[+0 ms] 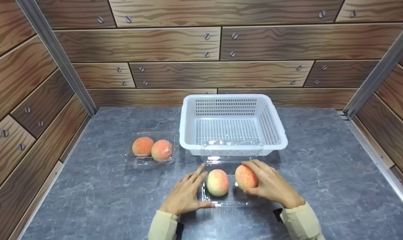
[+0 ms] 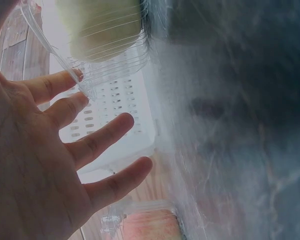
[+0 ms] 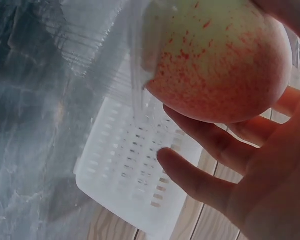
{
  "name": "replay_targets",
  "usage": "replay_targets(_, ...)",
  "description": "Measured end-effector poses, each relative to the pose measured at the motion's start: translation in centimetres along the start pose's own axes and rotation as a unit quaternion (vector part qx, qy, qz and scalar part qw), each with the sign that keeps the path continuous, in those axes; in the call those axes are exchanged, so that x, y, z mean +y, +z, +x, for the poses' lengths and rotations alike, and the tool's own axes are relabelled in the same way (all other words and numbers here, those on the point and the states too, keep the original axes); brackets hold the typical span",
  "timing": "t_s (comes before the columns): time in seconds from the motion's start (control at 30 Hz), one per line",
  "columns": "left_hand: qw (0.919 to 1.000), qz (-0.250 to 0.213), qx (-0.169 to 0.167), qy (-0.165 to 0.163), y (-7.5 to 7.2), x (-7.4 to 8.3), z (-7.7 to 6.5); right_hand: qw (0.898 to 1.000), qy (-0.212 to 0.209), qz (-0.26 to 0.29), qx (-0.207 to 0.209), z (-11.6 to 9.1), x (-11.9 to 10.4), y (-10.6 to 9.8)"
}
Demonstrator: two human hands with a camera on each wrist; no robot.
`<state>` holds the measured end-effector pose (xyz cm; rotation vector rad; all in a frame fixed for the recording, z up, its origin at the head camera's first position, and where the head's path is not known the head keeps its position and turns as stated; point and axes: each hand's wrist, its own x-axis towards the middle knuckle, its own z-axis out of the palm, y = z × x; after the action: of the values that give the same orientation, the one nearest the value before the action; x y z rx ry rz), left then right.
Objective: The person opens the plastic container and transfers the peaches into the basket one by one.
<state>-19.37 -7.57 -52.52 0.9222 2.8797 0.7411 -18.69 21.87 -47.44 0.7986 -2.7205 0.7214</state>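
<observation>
My right hand (image 1: 268, 181) grips a red-speckled peach (image 1: 246, 177) over the right side of a clear plastic clamshell box (image 1: 233, 202). In the right wrist view the same peach (image 3: 225, 65) sits between thumb and fingers, close to the box's wall. A paler yellow-pink peach (image 1: 217, 182) lies in the left part of the box. Spread and fairly straight, the fingers of my left hand (image 1: 186, 193) touch the box's left side. Its thumb reaches along the front rim. The transparent lid (image 1: 231, 150) stands raised at the back, in front of the basket.
Behind the box stands a white perforated plastic basket (image 1: 185, 123), with no fruit visible inside. To the left, another clear box (image 1: 130, 160) holds two orange-red peaches (image 1: 161, 150). Wood-patterned walls (image 1: 175, 43) enclose the grey marbled tabletop (image 1: 98, 186) at the back and sides.
</observation>
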Motion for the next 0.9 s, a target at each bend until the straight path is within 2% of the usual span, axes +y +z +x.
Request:
replay_targets(0.43,0.9999,0.013,0.003,0.008,0.0,0.0,0.1,1.000,0.002,0.005,0.015,-0.4,0.5,-1.3)
replay_targets(0.9,1.0000,0.000,0.004,-0.002,-0.1,0.2,-0.1,0.999,0.035,0.026,0.017,-1.1,1.4,-2.4)
